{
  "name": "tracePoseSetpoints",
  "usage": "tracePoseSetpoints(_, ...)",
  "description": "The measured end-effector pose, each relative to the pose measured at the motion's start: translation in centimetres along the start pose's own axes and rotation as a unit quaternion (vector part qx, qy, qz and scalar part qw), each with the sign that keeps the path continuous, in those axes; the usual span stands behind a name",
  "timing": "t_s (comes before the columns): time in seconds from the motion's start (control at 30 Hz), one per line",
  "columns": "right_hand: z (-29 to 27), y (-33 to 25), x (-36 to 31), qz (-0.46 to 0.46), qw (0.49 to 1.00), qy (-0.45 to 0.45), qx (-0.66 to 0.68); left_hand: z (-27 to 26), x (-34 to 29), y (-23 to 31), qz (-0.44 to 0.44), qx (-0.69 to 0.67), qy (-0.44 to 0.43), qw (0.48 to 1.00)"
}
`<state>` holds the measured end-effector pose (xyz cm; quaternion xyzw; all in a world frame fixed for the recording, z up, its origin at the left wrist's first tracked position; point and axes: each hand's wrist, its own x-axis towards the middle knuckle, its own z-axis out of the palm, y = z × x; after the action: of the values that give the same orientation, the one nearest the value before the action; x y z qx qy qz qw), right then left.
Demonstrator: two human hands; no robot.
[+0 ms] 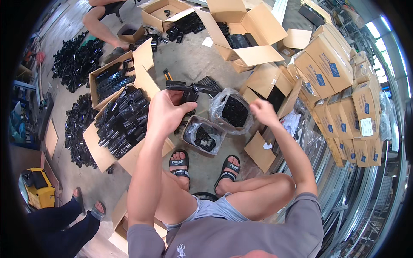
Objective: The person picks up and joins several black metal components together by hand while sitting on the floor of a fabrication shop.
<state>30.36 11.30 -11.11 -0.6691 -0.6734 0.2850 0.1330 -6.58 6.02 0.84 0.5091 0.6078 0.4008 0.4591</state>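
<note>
My left hand (168,112) is closed around a long black part (183,86) that looks like moulded plastic, held up in front of me; a thin arm sticks out of it to the right. My right hand (263,112) is raised to the right, its fingers curled together; whatever they may pinch is too small to make out. Just left of that hand stands a bag-lined box (214,112) of small black pieces. Nearer my feet is a smaller lined carton (188,136), also with small dark pieces. Several slim black parts (209,82) lie behind the held part.
At my left, open cartons (98,146) are packed with black parts, with loose heaps (77,64) beyond. An open carton (270,56) stands at the back. Stacked boxes (327,69) and metal profiles (340,202) line the right. Two other people's legs (97,26) show at left.
</note>
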Motion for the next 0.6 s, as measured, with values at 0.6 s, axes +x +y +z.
tracePoseSetpoints(0.6,19.2,5.2,5.9,0.06,0.987,0.055,-0.138,-0.5,1.1,-0.8,-0.082,0.25,-0.104,0.959)
